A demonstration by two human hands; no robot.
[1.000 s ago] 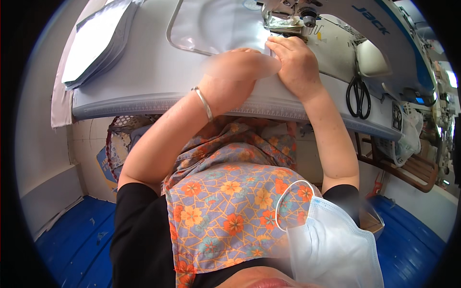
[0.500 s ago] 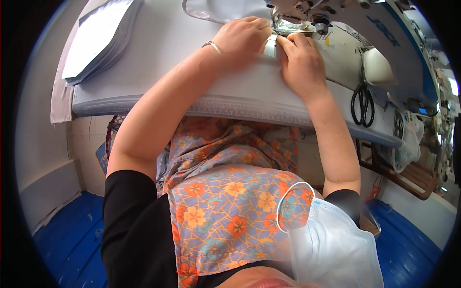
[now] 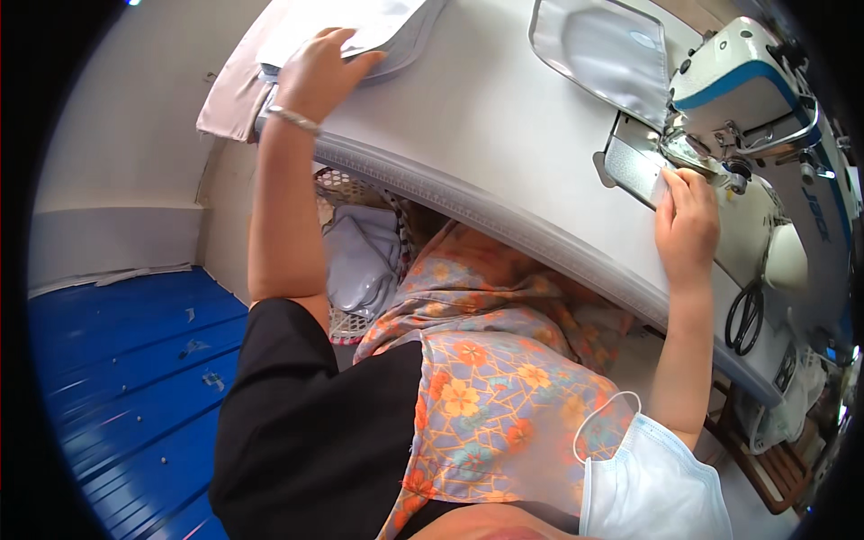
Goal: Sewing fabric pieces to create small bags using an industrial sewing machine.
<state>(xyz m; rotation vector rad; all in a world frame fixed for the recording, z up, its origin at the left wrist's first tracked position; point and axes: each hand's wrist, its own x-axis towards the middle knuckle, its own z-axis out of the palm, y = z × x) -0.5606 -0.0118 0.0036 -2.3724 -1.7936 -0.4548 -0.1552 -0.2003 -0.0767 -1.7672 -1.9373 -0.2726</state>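
Note:
My left hand [image 3: 322, 74] reaches over the near edge of a stack of pale grey-white sheet pieces [image 3: 396, 40] at the far left of the table. Its thumb is spread from the fingers, which lie on the stack. At the sewing machine [image 3: 733, 81], my right hand [image 3: 689, 220] rests beside the lit metal plate [image 3: 633, 169], just in front of the needle area. The right fingers are bent together at the plate's edge; whatever lies under their tips is hidden. Behind the needle area lies a pale panel [image 3: 607, 54] with a dark edging.
Black-handled scissors [image 3: 745, 317] lie at the table's right. A ruler strip [image 3: 432, 180] runs along the front edge. Beneath the table, a mesh basket [image 3: 346, 326] holds folded grey pieces [image 3: 364, 256]. A clear plastic bag [image 3: 792, 405] hangs at the right end.
My left hand has left the needle area, where both hands were together, and moved left to the stack. The right hand stays by the machine. The view has turned left.

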